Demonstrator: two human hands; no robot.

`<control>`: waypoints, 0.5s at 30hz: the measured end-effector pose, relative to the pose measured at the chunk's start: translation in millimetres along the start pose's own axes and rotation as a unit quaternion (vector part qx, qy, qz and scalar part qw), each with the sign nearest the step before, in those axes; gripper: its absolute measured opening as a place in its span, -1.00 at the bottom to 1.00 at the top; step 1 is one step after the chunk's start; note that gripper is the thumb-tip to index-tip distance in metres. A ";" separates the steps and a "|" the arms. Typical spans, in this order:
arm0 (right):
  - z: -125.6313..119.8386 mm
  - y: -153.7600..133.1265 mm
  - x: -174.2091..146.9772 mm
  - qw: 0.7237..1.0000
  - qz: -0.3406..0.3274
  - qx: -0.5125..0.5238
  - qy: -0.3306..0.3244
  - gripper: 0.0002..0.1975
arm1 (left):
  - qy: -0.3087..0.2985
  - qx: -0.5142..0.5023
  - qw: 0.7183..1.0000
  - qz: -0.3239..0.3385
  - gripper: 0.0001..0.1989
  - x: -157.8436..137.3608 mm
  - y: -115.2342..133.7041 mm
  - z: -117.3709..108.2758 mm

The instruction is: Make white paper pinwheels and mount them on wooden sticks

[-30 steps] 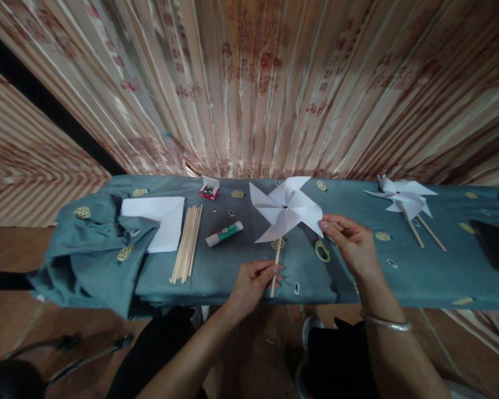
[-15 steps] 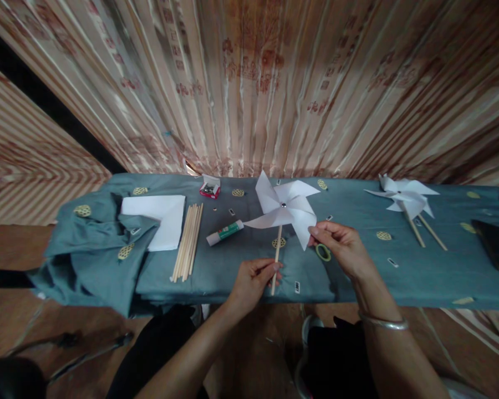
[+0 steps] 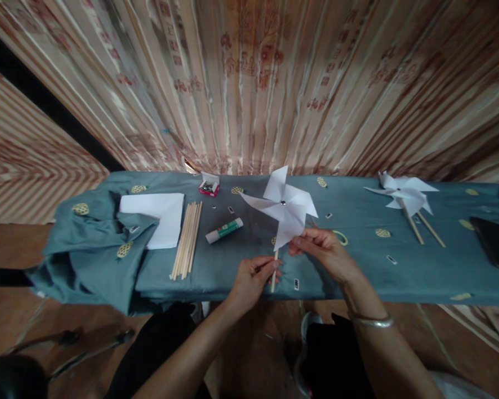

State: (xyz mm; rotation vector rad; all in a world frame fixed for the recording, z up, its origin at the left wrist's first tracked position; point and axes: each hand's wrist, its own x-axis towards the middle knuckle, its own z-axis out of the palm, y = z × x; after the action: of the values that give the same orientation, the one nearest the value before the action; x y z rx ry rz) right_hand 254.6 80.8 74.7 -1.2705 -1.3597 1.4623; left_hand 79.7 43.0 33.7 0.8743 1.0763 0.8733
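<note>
A white paper pinwheel [image 3: 291, 218] with a silver pin at its centre stands up over the cloth-covered table. Its thin wooden stick [image 3: 274, 283] is pinched between the thumb and fingers of my left hand [image 3: 250, 281], close to the stick's lower end. My right hand [image 3: 327, 250], a silver bangle on its wrist, has thumb and fingertips closed at the tip of the lowest blade. That blade covers the upper part of the stick. A green and white glue stick [image 3: 224, 230] lies left of the pinwheel.
Wooden sticks [image 3: 187, 239] lie in a bundle at left, beside folded white paper [image 3: 168, 221]. Behind stands a small open red box [image 3: 209, 186] of metal pins. Finished pinwheels [image 3: 411, 194], a dark phone [image 3: 493, 241] and a yellow-green ring [image 3: 341, 238] lie to the right.
The pinwheel's blades have turned clockwise, the lowest one swinging left over the stick. My right hand has moved left and slightly down along with it; my left hand stays put.
</note>
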 end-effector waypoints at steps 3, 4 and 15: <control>7.0 1.4 1.0 1.000 0.000 0.003 -0.021 -0.67 | -0.004 0.001 1.000 0.004 -0.56 -0.3 0.4 0.3; 7.7 0.6 0.9 1.000 -0.003 -0.005 -0.030 -0.67 | -0.005 0.000 1.000 0.004 -0.56 -0.3 0.5 0.3; -55.6 -14.6 -13.7 0.984 -0.070 0.000 0.165 -0.69 | 0.010 -0.031 0.999 -0.021 -0.57 -1.3 -1.9 -0.4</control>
State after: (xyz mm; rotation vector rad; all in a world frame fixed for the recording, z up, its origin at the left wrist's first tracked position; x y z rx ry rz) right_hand 310.2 82.7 94.7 -1.3212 -1.2003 1.0985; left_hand 79.3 41.2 32.3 0.7903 1.0753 0.8765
